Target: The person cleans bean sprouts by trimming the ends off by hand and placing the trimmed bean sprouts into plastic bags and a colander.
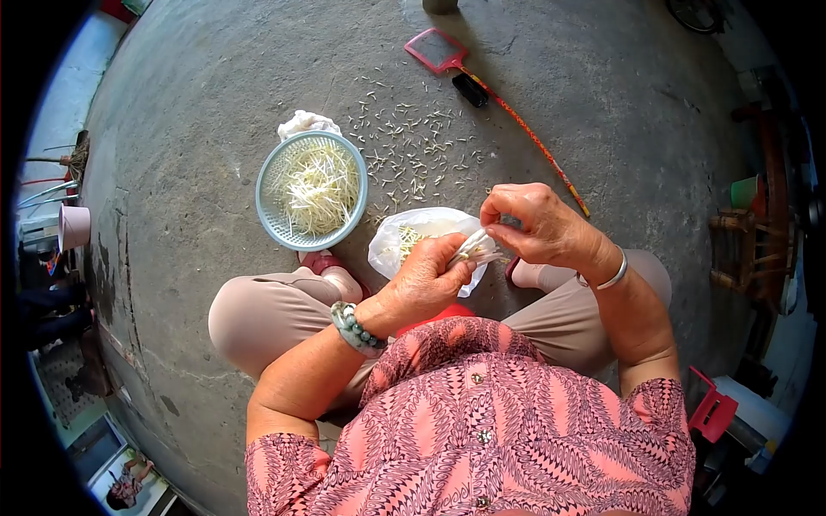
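Note:
My left hand [430, 279] is closed around a small bunch of pale bean sprouts [469, 247]. At the bunch's tips, my right hand [535, 225] pinches with thumb and forefinger; the exact piece between them is too small to make out. Beneath both hands a white plastic bag [385, 241] lies open with more sprouts inside. To its left stands a light blue plastic colander [266, 211] heaped with long white sprouts [318, 189]. Scattered sprout scraps [417, 146] cover the floor beyond the bag.
A pink-framed fly swatter [516, 116] and a black object [470, 89] lie ahead on the concrete floor [215, 103]. White crumpled plastic [307, 123] sits behind the colander. At the left is a pink bucket [74, 227]; wooden furniture [761, 215] and a red stool [712, 408] are at the right.

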A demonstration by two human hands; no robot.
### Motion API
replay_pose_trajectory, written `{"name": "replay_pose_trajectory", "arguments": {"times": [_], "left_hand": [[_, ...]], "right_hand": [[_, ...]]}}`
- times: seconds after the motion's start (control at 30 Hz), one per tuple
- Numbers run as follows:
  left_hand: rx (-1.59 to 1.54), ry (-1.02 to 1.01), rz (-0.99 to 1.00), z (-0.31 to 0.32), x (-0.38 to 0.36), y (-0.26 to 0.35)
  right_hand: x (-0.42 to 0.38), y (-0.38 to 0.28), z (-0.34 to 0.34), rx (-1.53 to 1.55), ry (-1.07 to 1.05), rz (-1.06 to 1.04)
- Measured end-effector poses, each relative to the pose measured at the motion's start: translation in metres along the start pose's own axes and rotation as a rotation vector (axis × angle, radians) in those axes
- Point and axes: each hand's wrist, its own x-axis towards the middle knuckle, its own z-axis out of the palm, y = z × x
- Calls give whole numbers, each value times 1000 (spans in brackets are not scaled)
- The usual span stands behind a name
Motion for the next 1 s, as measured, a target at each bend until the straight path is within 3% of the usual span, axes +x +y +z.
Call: {"name": "replay_pose_trajectory", "arguments": {"times": [0.23, 0.33, 0.43, 0.53, 0.57, 0.67, 0.77, 0.87, 0.93, 1.0], "left_hand": [[184, 27, 13, 3, 1, 3], [182, 72, 52, 5, 2, -4], [238, 103, 88, 4, 1, 2], [321, 84, 98, 3, 1, 4], [299, 76, 92, 3, 1, 2], [199, 43, 79, 3, 2, -4], [3, 1, 64, 1, 0, -3], [-264, -61, -10, -2, -1, -6], [-454, -101, -101, -3, -3, 1], [-546, -101, -100, -4, -3, 3]], "right_hand": [[0, 5, 21, -384, 138, -218], [0, -7, 26, -438, 176, -139], [-5, -7, 24, 30, 145, 145], [-4, 3, 14, 709, 105, 357], [-2, 4, 8, 777, 118, 312], [2, -1, -2, 641, 279, 326], [1, 2, -8, 260, 342, 344], [0, 9, -10, 141, 328, 362], [6, 10, 0, -207, 542, 78], [6, 9, 3, -286, 562, -6]]}}
